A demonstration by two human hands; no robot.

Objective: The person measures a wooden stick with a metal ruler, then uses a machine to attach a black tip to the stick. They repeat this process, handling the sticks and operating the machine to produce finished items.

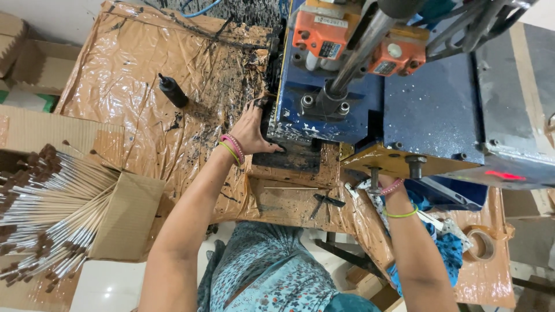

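Note:
My left hand (pixel 252 128) reaches forward and rests against the ink-stained left edge of a blue machine (pixel 430 110), its fingertips black with ink; it seems to hold nothing, though the fingers are partly hidden. My right hand is tucked under the machine's orange-yellow plate (pixel 376 159), and only the wrist with its bracelets (pixel 399 199) shows. A black inked pad (pixel 289 156) lies right under the left hand.
A cardboard box (pixel 124 216) at the left holds several thin wooden brushes (pixel 52 214). A small black bottle (pixel 172 91) stands on the ink-spattered brown plastic sheet (pixel 127 75). A tape roll (pixel 480 244) lies at the right. Orange units (pixel 324 34) top the machine.

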